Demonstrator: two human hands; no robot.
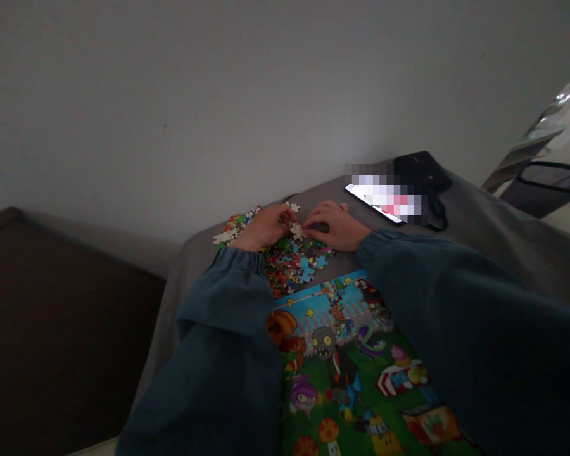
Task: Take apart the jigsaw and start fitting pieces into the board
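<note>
A jigsaw piece (297,231), its pale back turned up, is between my two hands above the pile. My right hand (336,225) comes in from the right, thumb and fingers pinched at the piece's edge. On the other side, my left hand (267,227) is curled with its fingertips close together beside the piece; what they hold, if anything, is hidden. Beneath and around both hands lies a heap of loose colourful jigsaw pieces (289,269), some face down. Nearer to me is a printed picture sheet (356,380) with cartoon zombies and plants, partly covered by my sleeves.
A lit phone (375,199), its screen blurred out, lies to the right of my hands. Behind it sits a black case-like object (422,170) with a dark strap. The grey cloth surface (484,247) meets a pale wall (266,95). A dark brown panel (66,329) stands at left.
</note>
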